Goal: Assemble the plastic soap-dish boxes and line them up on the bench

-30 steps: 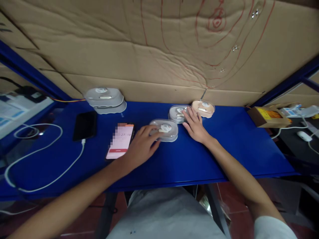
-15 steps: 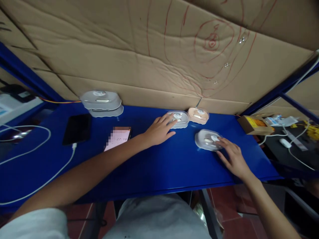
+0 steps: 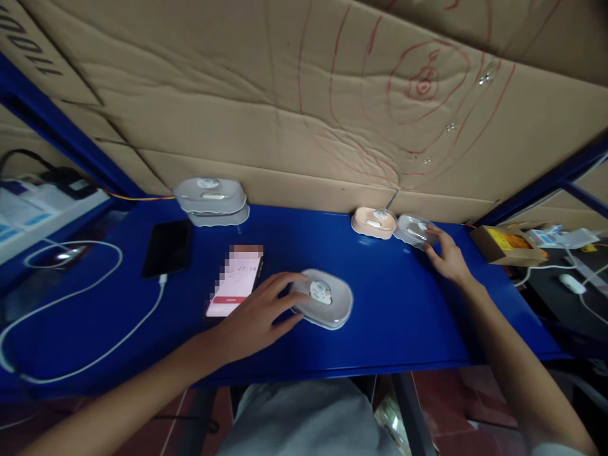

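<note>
Both grey containers under the hands have moved over the last half second: one has come from the peach container's left side down to the lower centre of the frame, the other from right of centre back to the peach container's right side.

Brown cardboard [image 3: 213, 114] with red pen lines fills the upper frame, behind a blue table [image 3: 380, 316] that spans the middle.

At lower centre, the left hand [image 3: 259, 310] has its fingers spread, their tips at the left side of the front grey container [image 3: 335, 307], which lies flat on the table. Right of centre, the right hand [image 3: 449, 256] has thumb and fingers parted at the right end of the rear grey container [image 3: 411, 231]; whether it grips cannot be told.

Two stacked grey containers [image 3: 211, 199] stand against the cardboard at upper left of centre. An open carton [image 3: 506, 246] with a yellow label sits at the right. The peach container [image 3: 373, 223] is just beside the rear grey one, near the cardboard.

Left of centre lies a black device [image 3: 167, 248] with a white cable [image 3: 118, 342] plugged in; nearer the left hand is a phone [image 3: 237, 282] with a lit screen, partly pixelated. A small white mouse [image 3: 572, 283] rests at the far right.
</note>
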